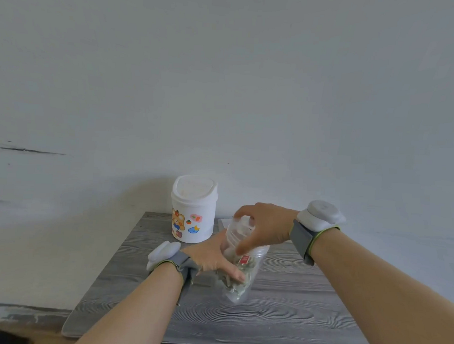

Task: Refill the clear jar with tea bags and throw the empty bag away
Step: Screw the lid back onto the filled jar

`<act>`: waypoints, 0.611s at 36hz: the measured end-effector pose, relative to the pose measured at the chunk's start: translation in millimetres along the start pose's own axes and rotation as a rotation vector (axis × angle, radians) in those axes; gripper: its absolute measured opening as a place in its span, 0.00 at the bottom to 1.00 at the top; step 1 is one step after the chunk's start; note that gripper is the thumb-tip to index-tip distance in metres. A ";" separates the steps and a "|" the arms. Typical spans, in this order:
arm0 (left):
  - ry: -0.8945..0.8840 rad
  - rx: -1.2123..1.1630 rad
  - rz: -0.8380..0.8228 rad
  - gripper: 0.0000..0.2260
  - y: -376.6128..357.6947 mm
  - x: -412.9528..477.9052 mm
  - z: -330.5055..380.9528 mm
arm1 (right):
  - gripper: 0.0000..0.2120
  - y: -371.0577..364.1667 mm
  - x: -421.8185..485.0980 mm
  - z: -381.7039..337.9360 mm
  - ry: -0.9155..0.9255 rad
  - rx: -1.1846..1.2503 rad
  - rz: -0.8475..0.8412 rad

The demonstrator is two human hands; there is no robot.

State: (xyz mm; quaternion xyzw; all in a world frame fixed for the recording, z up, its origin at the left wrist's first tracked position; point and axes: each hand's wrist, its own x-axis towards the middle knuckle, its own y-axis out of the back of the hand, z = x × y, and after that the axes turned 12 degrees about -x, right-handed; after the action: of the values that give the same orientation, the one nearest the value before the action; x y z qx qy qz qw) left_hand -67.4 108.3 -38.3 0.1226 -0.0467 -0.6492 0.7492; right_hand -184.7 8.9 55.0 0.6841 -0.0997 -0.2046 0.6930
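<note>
The clear jar is held tilted just above the grey wooden table. Tea bags with green leaves and a red tag show through its wall. My left hand wraps the jar's side from the left, thumb across the front. My right hand comes from the right and is closed over a crumpled clear plastic bag at the jar's mouth. Motion blur hides where the bag ends and the jar begins. I cannot see whether the bag holds anything.
A white swing-lid bin with cartoon stickers stands at the table's back edge, left of the hands. A flat white thing lies behind the jar. A pale wall rises right behind the table. Both wrists wear grey bands with white pods.
</note>
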 end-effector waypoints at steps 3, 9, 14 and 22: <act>-0.061 0.065 0.106 0.38 -9.0 8.7 1.1 | 0.40 -3.4 2.5 6.3 -0.083 0.065 0.024; -0.087 0.095 0.377 0.40 -18.9 27.9 -11.0 | 0.34 4.7 0.7 7.7 -0.179 0.003 0.111; -0.150 0.180 0.478 0.39 -27.1 29.8 -2.0 | 0.32 3.5 3.0 6.4 -0.286 -0.115 0.212; 0.013 0.344 0.341 0.37 -20.8 24.7 6.2 | 0.32 -4.1 -0.3 11.2 -0.302 -0.035 0.071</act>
State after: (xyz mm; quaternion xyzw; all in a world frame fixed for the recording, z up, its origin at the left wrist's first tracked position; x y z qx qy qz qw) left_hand -85.0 80.6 -39.5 0.2428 -0.1718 -0.4952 0.8163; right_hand -190.3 -1.0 51.5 0.6295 -0.2230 -0.2822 0.6888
